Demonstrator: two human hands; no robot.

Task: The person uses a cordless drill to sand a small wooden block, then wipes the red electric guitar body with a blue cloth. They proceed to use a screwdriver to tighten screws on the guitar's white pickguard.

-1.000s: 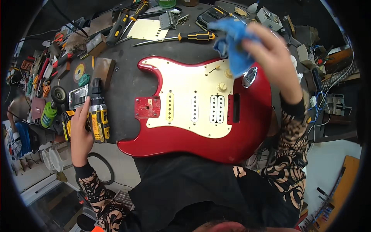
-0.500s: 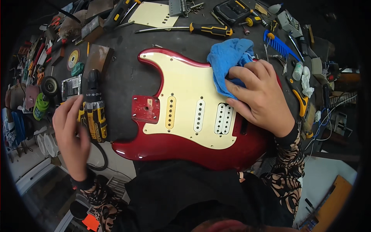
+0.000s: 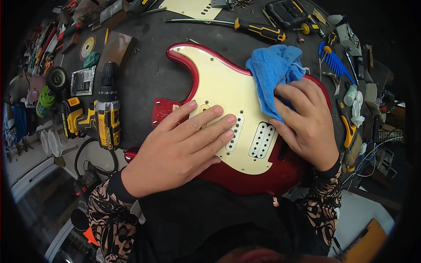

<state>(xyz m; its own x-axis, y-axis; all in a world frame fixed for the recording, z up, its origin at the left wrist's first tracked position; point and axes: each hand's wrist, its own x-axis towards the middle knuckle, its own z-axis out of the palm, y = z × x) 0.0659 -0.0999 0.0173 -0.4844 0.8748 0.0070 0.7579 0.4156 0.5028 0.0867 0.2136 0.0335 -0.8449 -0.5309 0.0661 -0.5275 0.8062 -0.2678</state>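
A dark red electric guitar body [image 3: 245,183] lies face up on the bench in front of me. Its cream pickguard [image 3: 219,83] carries several pickups, the white double one [image 3: 262,140] nearest my right hand. My left hand [image 3: 180,144] rests flat on the pickguard with fingers stretched out, covering the left pickup and part of the middle one. Bunched in my right hand [image 3: 307,118] is a blue cloth [image 3: 275,70], pressed on the right part of the body. The neck pocket [image 3: 163,109] is partly hidden behind my left hand.
A yellow-black cordless drill [image 3: 107,120] stands left of the body. Beyond the body lies a long screwdriver [image 3: 258,30]. A blue comb [image 3: 335,63], a small bottle [image 3: 351,95] and yellow-handled cutters [image 3: 348,131] lie at right. An abrasive disc [image 3: 87,47] lies at far left.
My left hand has come in from beside the drill and down onto the pickguard. My right hand keeps the cloth at the body's right part. The whole view has shifted somewhat.
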